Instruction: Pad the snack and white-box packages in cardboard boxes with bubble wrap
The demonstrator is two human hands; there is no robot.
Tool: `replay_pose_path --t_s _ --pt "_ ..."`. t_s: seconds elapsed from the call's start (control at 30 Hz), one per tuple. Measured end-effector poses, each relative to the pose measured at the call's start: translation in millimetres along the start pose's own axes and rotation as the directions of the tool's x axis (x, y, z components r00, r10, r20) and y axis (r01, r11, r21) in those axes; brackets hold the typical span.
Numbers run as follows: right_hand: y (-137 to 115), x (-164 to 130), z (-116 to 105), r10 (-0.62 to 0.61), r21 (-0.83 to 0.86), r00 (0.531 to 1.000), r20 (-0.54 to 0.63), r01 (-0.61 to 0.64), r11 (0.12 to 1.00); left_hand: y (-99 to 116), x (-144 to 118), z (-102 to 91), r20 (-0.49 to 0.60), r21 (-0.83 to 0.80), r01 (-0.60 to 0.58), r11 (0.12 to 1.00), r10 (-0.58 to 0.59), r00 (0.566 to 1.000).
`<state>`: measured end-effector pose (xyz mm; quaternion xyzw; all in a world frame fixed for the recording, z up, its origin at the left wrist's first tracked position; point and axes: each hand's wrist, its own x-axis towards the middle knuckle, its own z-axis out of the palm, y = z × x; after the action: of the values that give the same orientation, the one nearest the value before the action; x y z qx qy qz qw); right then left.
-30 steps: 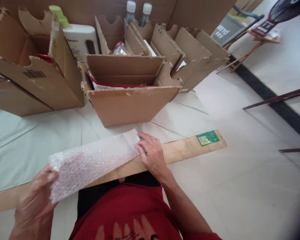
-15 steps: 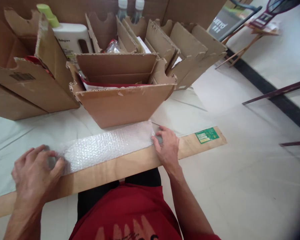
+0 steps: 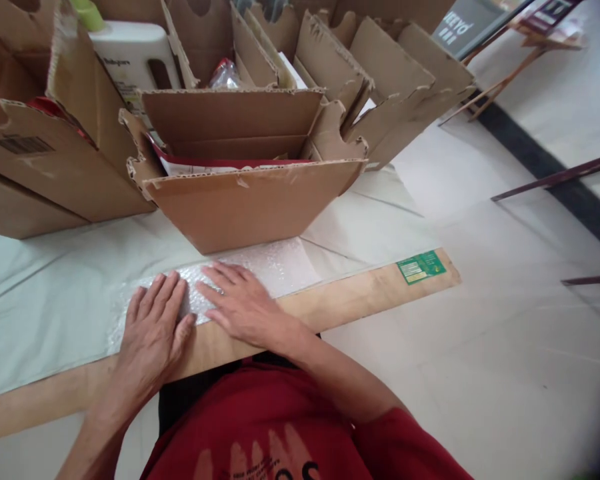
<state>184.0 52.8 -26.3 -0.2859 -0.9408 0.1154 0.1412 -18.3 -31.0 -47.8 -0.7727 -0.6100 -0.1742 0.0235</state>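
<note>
The person's left hand and right hand both lie flat, palms down and fingers spread, on a sheet of bubble wrap — neither grips it, they only press it. The sheet lies on the pale table cover, its near edge along the wooden strip at the table's front, its far edge just in front of the open cardboard box. The hands sit side by side, almost touching, over the sheet's left and middle parts; its right end lies uncovered. A green label sits near the strip's right end. More boxes crowd the back, one at the left, and a white jug stands behind them.

With nothing pinched, the light sheet could slide on the smooth cover if either palm pushes sideways — and the free right end could curl up or ride against the box wall, so the wrap would lie skewed or creased
</note>
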Motion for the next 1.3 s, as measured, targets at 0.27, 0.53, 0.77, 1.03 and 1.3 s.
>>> replay_pose_path --t_s 0.27,0.53,0.77,1.03,1.3 --pt "90.9 -138.8 -41.8 0.579 -0.126 0.768 -0.273 -0.626 0.77 0.4 -3.5 -0.5 0.007 -0.094 0.016 0.995 -0.015 1.0" --pt "92.1 -92.9 -38.6 0.538 -0.101 0.769 -0.346 -0.6 0.793 -26.2 -23.9 -49.4 -0.146 0.055 0.563 0.825 -0.551 0.822" --pt "70.2 -81.4 -33.6 0.535 0.181 0.775 -0.336 -0.504 0.844 -22.6 -23.4 -42.4 -0.048 -0.025 0.639 0.769 -0.639 0.768" --pt "-14.2 -117.1 -39.6 0.66 0.623 0.746 -0.082 -0.479 0.619 -52.9 3.4 -90.8 -0.046 -0.138 0.733 0.666 -0.744 0.667" --pt "-87.0 -110.6 -6.2 0.465 0.813 0.806 0.366 -0.52 0.261 -81.0 129.1 -58.6 0.129 0.002 0.265 0.964 -0.263 0.956"
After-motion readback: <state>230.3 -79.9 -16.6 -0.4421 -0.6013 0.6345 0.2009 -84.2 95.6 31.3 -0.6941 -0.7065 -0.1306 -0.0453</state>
